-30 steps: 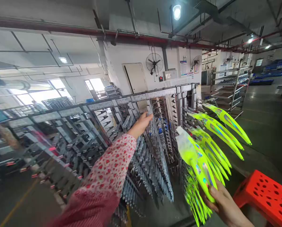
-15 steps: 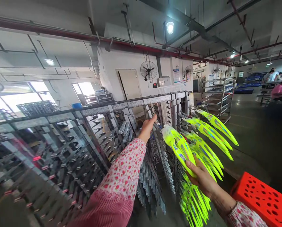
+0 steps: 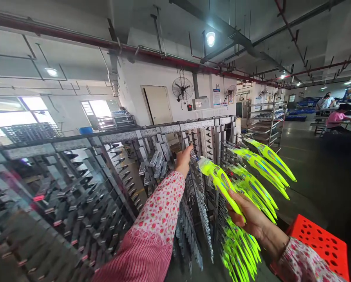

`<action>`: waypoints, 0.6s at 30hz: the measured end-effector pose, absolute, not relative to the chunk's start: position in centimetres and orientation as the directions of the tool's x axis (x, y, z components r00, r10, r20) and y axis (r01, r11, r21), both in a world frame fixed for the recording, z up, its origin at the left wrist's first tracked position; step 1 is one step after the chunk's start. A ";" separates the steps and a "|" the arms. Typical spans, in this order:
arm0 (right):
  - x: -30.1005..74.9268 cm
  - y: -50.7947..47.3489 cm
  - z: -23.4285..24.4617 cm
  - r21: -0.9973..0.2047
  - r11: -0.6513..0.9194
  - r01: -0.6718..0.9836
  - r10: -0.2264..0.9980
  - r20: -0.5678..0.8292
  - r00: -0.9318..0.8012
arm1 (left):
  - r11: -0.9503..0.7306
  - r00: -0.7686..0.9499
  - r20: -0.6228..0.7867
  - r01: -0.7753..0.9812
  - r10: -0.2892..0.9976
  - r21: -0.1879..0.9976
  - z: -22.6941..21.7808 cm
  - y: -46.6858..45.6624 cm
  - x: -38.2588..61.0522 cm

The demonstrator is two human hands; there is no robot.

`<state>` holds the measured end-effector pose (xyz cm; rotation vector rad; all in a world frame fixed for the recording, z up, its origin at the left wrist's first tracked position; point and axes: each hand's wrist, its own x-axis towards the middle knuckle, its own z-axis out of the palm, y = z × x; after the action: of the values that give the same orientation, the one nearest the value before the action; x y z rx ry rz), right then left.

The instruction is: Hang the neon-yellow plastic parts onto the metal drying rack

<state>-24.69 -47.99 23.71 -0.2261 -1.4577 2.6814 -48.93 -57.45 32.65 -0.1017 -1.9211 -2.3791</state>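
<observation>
My right hand [image 3: 248, 213] is closed round a long, curved neon-yellow piece [image 3: 219, 178] with shiny decals. Clear film shows at the piece's far end, close to the rack's clips. My left hand [image 3: 183, 159] is closed at the metal rack [image 3: 187, 124], thumb on top, beside a row of metal clips [image 3: 203, 203]. Its other fingers are hidden, so what they grip cannot be made out. More yellow pieces [image 3: 260, 162] of the same kind stick out from the rack at the right, and others [image 3: 240, 250] hang lower down.
A red crate with holes [image 3: 322, 243] stands at the lower right. Bare metal clips [image 3: 72, 196] fill the rack's left side. Farther back are a shelf trolley [image 3: 265, 125], a wall fan [image 3: 182, 88] and a person in pink [image 3: 337, 117], seated.
The yellow piece in my right hand has turned slightly and its far end has moved a little left, closer to my left hand. My left hand stays at the rack. The view has shifted slightly.
</observation>
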 end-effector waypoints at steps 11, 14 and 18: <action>-24.2 -49.2 25.1 -0.818 -0.566 -0.101 0.142 0.024 -0.990 | -0.172 -0.983 0.159 0.172 -0.089 0.970 31.7 -56.7 -50.1; -24.5 -49.8 25.7 -0.817 -0.565 -0.115 0.176 0.018 -0.984 | -0.179 -0.983 0.149 0.167 -0.105 0.970 31.5 -56.5 -50.3; -25.5 -50.4 26.2 -0.807 -0.582 -0.096 0.187 -0.018 -0.982 | -0.205 -0.980 0.175 0.192 -0.095 0.960 30.7 -56.3 -51.2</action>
<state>-25.55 -50.40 26.25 -0.1513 -1.3457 2.6566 -51.17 -56.27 30.66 -0.1150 -1.8521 -2.3015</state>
